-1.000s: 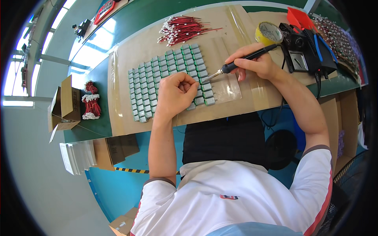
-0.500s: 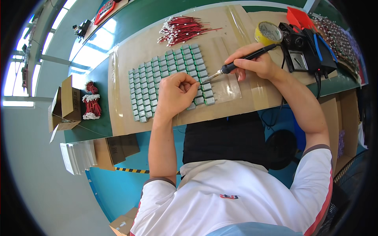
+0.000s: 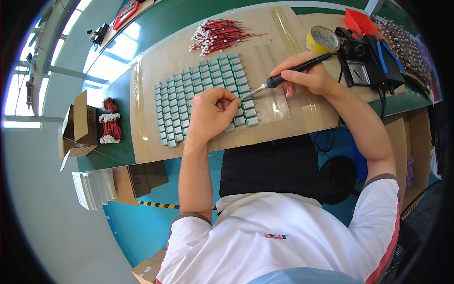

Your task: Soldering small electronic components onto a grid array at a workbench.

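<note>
My right hand (image 3: 305,75) grips a black-handled soldering iron (image 3: 295,73), its metal tip slanting down to the left onto the block of small grey parts (image 3: 177,97). These parts stand in close rows with green edges between them. Close to the tip, my left hand (image 3: 213,111) is closed in a pinch over the right part of the rows. Whatever its fingers hold is hidden; a thin strand (image 3: 214,142) hangs below that hand. Behind the rows lies a pile of red wires with white connectors (image 3: 220,37).
Brown cardboard (image 3: 146,113) covers the green bench. At right stand a yellow tape roll (image 3: 323,39), a black soldering station (image 3: 364,57), blue-handled pliers (image 3: 382,57) and a red bin (image 3: 359,22). Red wire bundles (image 3: 110,128) and an open carton (image 3: 85,120) sit at left.
</note>
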`<action>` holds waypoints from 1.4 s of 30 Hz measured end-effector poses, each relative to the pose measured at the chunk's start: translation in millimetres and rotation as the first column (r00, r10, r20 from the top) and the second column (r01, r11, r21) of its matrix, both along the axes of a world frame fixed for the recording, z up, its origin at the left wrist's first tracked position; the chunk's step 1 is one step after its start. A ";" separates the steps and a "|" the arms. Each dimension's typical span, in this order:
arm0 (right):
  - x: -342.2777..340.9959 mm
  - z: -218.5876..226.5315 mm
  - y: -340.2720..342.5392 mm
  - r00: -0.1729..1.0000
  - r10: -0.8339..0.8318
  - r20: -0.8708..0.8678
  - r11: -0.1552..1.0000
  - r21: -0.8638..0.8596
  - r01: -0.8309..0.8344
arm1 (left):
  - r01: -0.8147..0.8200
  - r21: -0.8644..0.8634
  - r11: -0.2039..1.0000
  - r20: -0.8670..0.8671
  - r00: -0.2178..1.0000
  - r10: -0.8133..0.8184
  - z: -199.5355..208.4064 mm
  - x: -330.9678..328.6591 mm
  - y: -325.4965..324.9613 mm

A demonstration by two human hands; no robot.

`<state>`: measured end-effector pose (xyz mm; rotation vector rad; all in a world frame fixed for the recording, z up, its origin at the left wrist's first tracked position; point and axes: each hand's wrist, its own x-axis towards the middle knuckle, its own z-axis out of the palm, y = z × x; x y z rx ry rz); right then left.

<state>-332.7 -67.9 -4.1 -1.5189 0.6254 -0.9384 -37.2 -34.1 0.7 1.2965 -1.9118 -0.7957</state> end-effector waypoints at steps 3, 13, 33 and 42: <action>-0.5 -0.7 -0.2 1.000 0.002 -0.001 1.000 -0.001 -0.002 | 0.013 -0.020 1.000 0.004 1.000 -0.013 0.4 0.1 -0.2; -1.8 -4.1 -2.0 1.000 0.004 0.008 1.000 0.009 -0.005 | 0.011 -0.053 0.999 0.008 1.000 -0.011 -0.7 -1.1 -0.1; -1.7 5.0 20.9 0.988 -0.157 0.005 0.988 0.001 0.157 | -0.200 0.231 0.952 -0.295 0.918 0.265 17.6 -1.2 12.2; 2.3 -2.3 31.4 0.984 -0.172 0.053 0.983 0.074 0.168 | -0.055 0.024 0.998 -0.171 0.984 0.058 -0.7 8.1 10.7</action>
